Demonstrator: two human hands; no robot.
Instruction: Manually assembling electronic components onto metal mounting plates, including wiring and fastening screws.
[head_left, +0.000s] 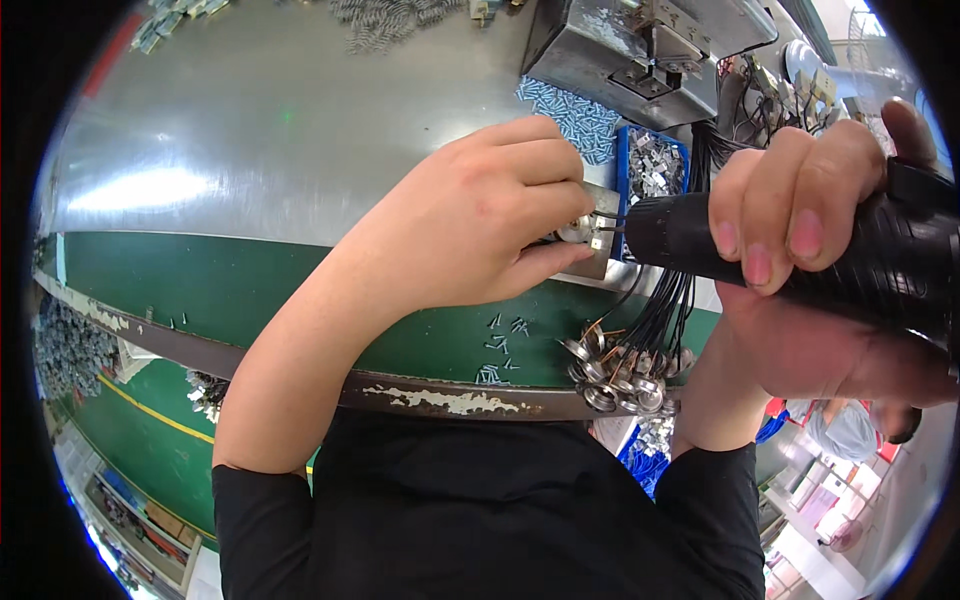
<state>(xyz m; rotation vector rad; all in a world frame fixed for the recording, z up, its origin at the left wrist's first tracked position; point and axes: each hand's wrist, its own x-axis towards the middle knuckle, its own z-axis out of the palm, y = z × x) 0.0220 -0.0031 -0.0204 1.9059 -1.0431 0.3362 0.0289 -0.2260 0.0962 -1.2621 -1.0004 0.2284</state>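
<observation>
My left hand [490, 210] is closed, its fingertips pinching a small roundish metal part [577, 231] over a flat metal plate [597, 262]. My fingers hide most of that part. My right hand [800, 215] wraps round a black power screwdriver [683, 228], held nearly level. Its tapered nose points left, and the thin tip reaches the part beside my left fingertips. I cannot tell whether the tip sits on a screw. Below the plate, a bunch of round metal pieces [625, 375] on black wires [668, 305] hangs near the bench edge.
Loose screws [575, 118] lie in a pile beyond my left hand, beside a blue bin [655, 165] of small metal parts. A metal machine [630, 55] stands behind them. Several screws [495, 350] lie on the green mat [440, 345]. Springs [385, 20] are heaped at the far edge.
</observation>
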